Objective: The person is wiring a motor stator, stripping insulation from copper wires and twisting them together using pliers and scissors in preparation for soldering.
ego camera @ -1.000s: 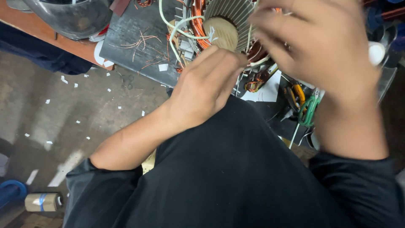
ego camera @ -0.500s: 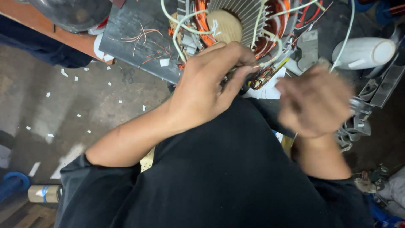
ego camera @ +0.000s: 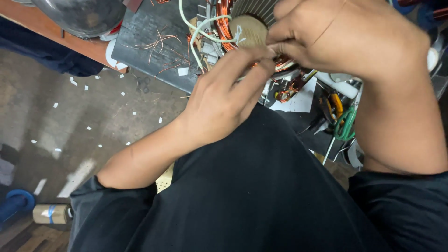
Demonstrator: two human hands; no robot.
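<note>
Pinching together is seen at the middle of the view: the left hand and the right hand meet just in front of the stator, a round motor part with copper windings and a pale paper-covered centre. The stator lies on the counter, above both hands in the picture, so it is away from the body and slightly to the left of the right hand. Its round face is turned up toward the camera; how its long axis runs cannot be told for certain.

The left hand is stretched forward, its fingers pressed together and touching the lower rim of the stator. The right hand is curled, its fingertips closed as in a pinch at the same place. What is held between them is too small and blurred to be named; it may be a thin wire or a sleeve. Both hands are about equally near the stator, and the left one is reached from below, the right one from the right side.

A pale sleeved wire is looped over the windings. Loose copper strands are scattered on the grey counter to the left. White paper bits are spread on the floor below. Green and yellow tool handles are seen under the right wrist.
</note>
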